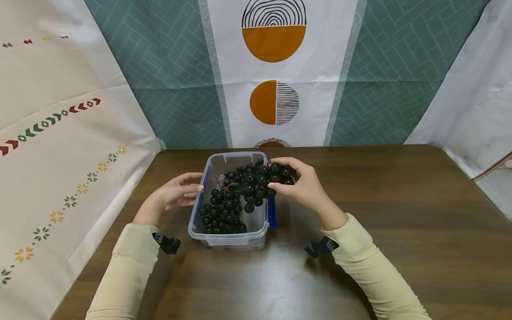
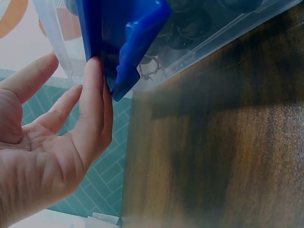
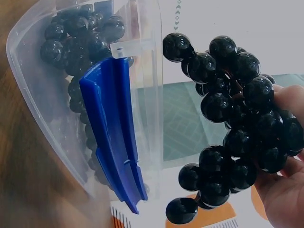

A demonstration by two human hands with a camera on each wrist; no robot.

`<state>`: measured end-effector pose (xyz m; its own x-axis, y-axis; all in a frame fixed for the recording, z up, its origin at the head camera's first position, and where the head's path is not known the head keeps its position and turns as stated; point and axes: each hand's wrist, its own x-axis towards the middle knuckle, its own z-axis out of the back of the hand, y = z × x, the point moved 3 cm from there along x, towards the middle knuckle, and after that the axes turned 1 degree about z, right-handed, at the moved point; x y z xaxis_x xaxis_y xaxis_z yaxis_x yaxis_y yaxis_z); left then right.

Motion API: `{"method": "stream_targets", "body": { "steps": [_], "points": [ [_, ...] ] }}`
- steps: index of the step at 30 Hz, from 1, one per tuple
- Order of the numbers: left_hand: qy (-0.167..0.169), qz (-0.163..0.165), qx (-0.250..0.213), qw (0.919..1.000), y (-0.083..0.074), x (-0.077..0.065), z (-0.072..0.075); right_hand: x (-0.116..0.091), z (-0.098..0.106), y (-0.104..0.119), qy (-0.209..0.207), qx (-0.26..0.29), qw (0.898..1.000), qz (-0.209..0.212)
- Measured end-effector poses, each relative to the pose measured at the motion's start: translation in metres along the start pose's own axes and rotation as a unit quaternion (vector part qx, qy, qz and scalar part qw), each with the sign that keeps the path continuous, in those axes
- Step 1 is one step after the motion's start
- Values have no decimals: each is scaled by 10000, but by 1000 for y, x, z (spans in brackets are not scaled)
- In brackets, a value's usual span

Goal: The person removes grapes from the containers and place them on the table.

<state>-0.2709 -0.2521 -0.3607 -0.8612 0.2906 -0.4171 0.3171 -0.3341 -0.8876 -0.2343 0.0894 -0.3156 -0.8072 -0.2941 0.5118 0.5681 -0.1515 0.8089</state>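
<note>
A clear plastic container [image 1: 236, 240] with blue side latches stands on the table, its top uncovered. Dark grapes [image 1: 224, 218] on brown stems lie inside it, visible through the wall in the right wrist view. My right hand [image 1: 302, 184] grips another bunch of dark grapes [image 3: 237, 128] between thumb and fingers, above the container's right rim. At the container's left side, my left hand [image 1: 178, 193] touches the wall by the blue latch [image 2: 133, 42], fingers mostly straight and palm apart from the wall.
The brown wooden table [image 1: 380, 213] stretches to both sides and in front of the container. Behind it hangs a teal and white patterned cloth [image 1: 176, 89]. A cream cloth [image 1: 60, 133] hangs on the left, a whitish one [image 1: 476, 89] on the right.
</note>
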Motion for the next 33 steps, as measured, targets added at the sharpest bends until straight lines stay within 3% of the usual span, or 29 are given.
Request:
{"method": "stream_targets", "body": {
  "steps": [14, 33],
  "points": [
    [7, -80, 111, 9999, -4, -1, 4, 2, 19, 4, -470, 101, 9983, 330],
    [135, -71, 93, 9998, -1, 1, 0, 1, 45, -12, -1008, 175, 9946, 176]
  ]
}}
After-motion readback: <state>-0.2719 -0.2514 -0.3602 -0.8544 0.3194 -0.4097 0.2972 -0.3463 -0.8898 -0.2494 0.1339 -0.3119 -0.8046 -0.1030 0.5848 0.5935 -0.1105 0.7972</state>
